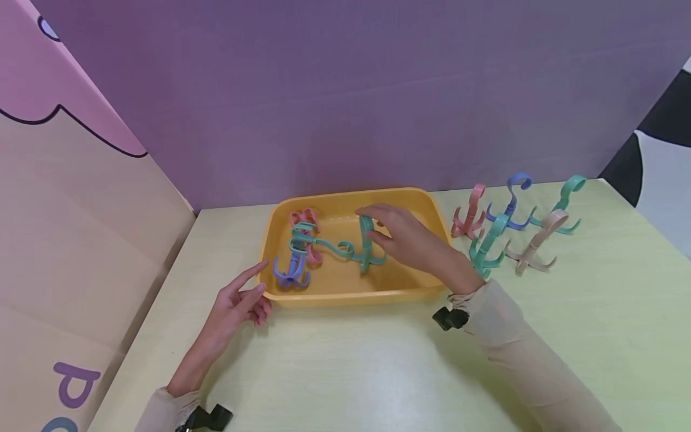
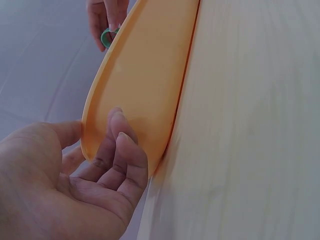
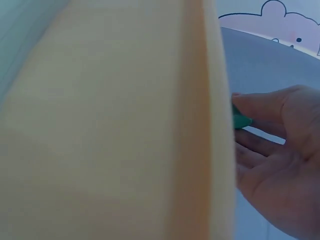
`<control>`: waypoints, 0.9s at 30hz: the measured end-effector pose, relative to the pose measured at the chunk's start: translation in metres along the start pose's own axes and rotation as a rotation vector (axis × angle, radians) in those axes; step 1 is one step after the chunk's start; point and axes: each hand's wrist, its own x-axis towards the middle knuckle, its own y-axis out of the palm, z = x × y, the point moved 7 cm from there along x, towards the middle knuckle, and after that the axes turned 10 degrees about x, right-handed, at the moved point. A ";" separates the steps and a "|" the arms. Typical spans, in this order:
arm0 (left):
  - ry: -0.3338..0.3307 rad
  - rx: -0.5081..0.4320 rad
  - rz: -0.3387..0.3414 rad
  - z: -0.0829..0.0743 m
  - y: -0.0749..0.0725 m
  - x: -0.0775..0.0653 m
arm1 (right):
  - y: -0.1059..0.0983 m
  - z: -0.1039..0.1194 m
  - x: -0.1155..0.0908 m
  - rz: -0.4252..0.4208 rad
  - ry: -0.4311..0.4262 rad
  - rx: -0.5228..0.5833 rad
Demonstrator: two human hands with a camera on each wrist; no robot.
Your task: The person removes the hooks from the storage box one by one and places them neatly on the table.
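A yellow plastic tray (image 1: 396, 295) stands on the table. Inside it, my right hand (image 1: 402, 237) pinches the curved top of a green claw hook (image 1: 365, 255), its prongs low over the tray floor. In the right wrist view, the tray wall hides most of that green hook (image 3: 241, 120). My left hand (image 1: 234, 303) touches the tray's near left corner, index finger and thumb at the rim, other fingers loosely bent. At the tray's left lie a blue claw hook (image 1: 292, 277), a pink one (image 1: 314, 257) and another green one (image 1: 326, 243), overlapping each other.
Right of the tray, several claw hooks stand prongs-down on the table: pink (image 1: 471, 213), blue (image 1: 510, 207), green (image 1: 488, 243), another green (image 1: 564, 198) and beige (image 1: 534, 245). A purple backdrop (image 1: 335, 108) rises behind the tray, and a printed panel (image 1: 81, 240) borders the left.
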 end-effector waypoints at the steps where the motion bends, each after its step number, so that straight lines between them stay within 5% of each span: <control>1: -0.001 -0.002 0.000 0.000 0.000 0.000 | -0.001 -0.001 0.000 -0.009 0.001 0.026; 11: 0.009 -0.012 0.005 -0.001 0.002 0.001 | -0.025 -0.007 -0.003 -0.201 0.025 0.161; 20: 0.006 -0.014 0.006 0.000 0.002 0.002 | -0.056 0.020 -0.012 -0.450 -0.155 0.127; 27: 0.014 0.000 0.002 0.000 0.001 0.003 | -0.060 0.029 -0.014 -0.470 -0.190 0.109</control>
